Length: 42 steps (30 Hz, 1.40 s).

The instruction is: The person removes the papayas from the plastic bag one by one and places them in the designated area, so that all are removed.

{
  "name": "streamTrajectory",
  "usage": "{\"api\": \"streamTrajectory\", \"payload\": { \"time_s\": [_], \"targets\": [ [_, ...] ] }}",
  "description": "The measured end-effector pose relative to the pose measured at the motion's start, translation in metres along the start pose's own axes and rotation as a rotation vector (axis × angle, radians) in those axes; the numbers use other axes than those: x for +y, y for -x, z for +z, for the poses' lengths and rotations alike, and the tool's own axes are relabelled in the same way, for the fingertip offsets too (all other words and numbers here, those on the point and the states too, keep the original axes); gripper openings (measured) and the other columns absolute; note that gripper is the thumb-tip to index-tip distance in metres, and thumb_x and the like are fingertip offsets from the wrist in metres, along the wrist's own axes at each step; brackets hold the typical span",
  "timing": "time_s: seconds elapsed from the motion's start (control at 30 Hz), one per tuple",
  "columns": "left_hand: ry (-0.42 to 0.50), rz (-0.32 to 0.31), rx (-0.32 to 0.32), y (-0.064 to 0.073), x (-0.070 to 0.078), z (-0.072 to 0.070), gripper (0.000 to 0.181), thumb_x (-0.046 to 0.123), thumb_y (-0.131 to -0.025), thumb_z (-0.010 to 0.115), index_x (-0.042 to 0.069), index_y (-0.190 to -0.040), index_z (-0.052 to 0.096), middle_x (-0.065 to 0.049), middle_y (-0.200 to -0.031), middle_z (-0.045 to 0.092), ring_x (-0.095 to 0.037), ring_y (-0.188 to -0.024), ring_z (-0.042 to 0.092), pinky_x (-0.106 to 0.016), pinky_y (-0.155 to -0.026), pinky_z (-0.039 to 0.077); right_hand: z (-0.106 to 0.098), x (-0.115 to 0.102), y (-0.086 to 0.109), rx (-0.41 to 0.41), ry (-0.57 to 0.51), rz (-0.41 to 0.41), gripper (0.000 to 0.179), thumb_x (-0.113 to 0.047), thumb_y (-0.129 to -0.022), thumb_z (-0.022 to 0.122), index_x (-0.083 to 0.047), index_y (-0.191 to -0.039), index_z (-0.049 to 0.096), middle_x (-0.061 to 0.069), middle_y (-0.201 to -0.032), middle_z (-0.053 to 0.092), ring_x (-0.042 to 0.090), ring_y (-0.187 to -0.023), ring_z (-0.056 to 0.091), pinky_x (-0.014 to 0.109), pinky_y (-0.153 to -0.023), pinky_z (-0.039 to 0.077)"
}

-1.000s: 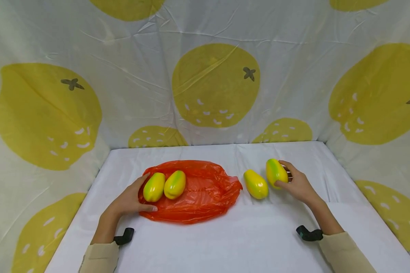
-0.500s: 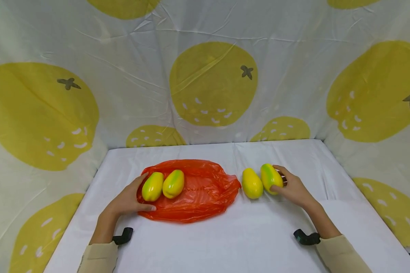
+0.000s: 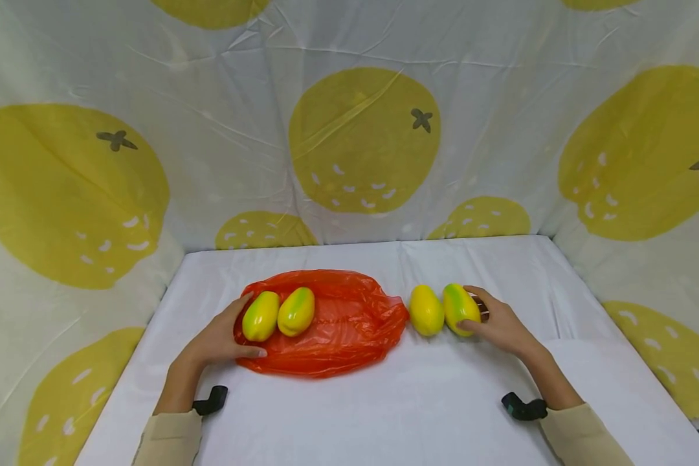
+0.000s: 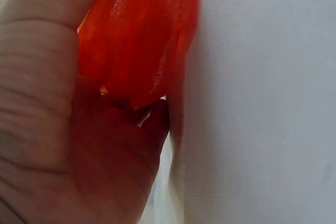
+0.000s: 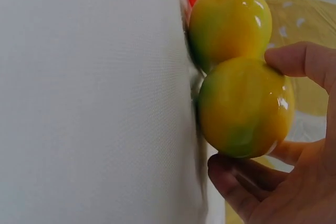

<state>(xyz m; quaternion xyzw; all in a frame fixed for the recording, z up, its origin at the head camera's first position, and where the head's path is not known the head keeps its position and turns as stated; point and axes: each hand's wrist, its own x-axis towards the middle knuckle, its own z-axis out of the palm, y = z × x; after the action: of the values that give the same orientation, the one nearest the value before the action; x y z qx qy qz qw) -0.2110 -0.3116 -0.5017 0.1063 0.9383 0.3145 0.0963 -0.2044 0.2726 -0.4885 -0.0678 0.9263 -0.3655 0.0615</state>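
Note:
A red plastic bag (image 3: 349, 330) lies flattened on the white cloth, with two glossy yellow-green papayas (image 3: 296, 312) side by side at its left end. My left hand (image 3: 218, 333) grips the bag's left edge, thumb in front and fingers at the back; in the left wrist view the red film (image 4: 142, 40) hides part of the fingers. My right hand (image 3: 501, 323) holds another papaya (image 3: 459, 309) from its right side, thumb at the near end. This one touches a fourth-looking papaya (image 3: 426, 310) standing between it and the bag, as the right wrist view also shows.
White cloth (image 3: 361, 414) covers the table. A lemon-print curtain (image 3: 210, 162) hangs behind the table and on both sides. Black wrist mounts (image 3: 523, 408) sit on both forearms, near the beige sleeves.
My right hand has moved slightly left and nearer with its papaya, closing the gap to the neighbouring one, which has turned more upright beside the bag. My left hand has stayed in place.

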Motion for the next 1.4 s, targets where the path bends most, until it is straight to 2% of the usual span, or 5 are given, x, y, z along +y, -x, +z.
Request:
{"api": "streamTrajectory", "payload": {
  "time_s": [0.2, 0.43, 0.83, 1.2, 1.4],
  "targets": [
    [-0.004, -0.006, -0.004, 0.002, 0.0, 0.0, 0.13, 0.059, -0.065, 0.091, 0.013, -0.164, 0.021, -0.016, -0.164, 0.033, -0.042, -0.146, 0.036, -0.071, -0.11, 0.042, 0.003, -0.003, -0.001, -0.008, -0.001, 0.009, 0.083, -0.043, -0.091, 0.075, -0.01, -0.157, 0.036, 0.026, -0.144, 0.055, 0.031, -0.112, 0.061, 0.045, -0.094, 0.056],
    [-0.009, -0.01, 0.007, 0.001, 0.002, 0.0, 0.13, 0.06, -0.065, 0.091, 0.013, -0.163, 0.021, -0.015, -0.164, 0.034, -0.042, -0.146, 0.036, -0.071, -0.11, 0.041, 0.005, -0.008, -0.004, -0.024, 0.003, 0.015, 0.085, -0.049, -0.092, 0.073, -0.012, -0.158, 0.035, 0.025, -0.146, 0.054, 0.033, -0.117, 0.06, 0.052, -0.099, 0.056],
    [-0.006, -0.012, 0.003, 0.001, 0.002, -0.001, 0.13, 0.06, -0.065, 0.091, 0.014, -0.164, 0.021, -0.015, -0.164, 0.034, -0.042, -0.146, 0.036, -0.071, -0.109, 0.042, 0.009, -0.008, -0.007, -0.034, 0.017, 0.001, 0.083, -0.054, -0.093, 0.07, -0.015, -0.157, 0.035, 0.024, -0.147, 0.052, 0.035, -0.118, 0.061, 0.053, -0.099, 0.056],
    [-0.005, -0.004, 0.008, 0.002, 0.002, 0.0, 0.131, 0.059, -0.065, 0.091, 0.013, -0.164, 0.02, -0.017, -0.164, 0.033, -0.043, -0.147, 0.035, -0.072, -0.111, 0.04, 0.014, -0.006, -0.008, -0.013, 0.006, 0.023, 0.085, -0.06, -0.09, 0.07, -0.014, -0.155, 0.039, 0.016, -0.138, 0.059, 0.03, -0.111, 0.061, 0.042, -0.088, 0.059],
    [-0.013, -0.006, 0.008, 0.002, 0.003, -0.001, 0.13, 0.059, -0.065, 0.091, 0.013, -0.164, 0.02, -0.017, -0.164, 0.033, -0.042, -0.147, 0.036, -0.071, -0.111, 0.04, 0.014, -0.003, -0.007, 0.005, 0.026, 0.003, 0.089, -0.062, -0.09, 0.069, -0.011, -0.156, 0.036, 0.019, -0.145, 0.055, 0.035, -0.117, 0.059, 0.053, -0.095, 0.056]
  ]
}}
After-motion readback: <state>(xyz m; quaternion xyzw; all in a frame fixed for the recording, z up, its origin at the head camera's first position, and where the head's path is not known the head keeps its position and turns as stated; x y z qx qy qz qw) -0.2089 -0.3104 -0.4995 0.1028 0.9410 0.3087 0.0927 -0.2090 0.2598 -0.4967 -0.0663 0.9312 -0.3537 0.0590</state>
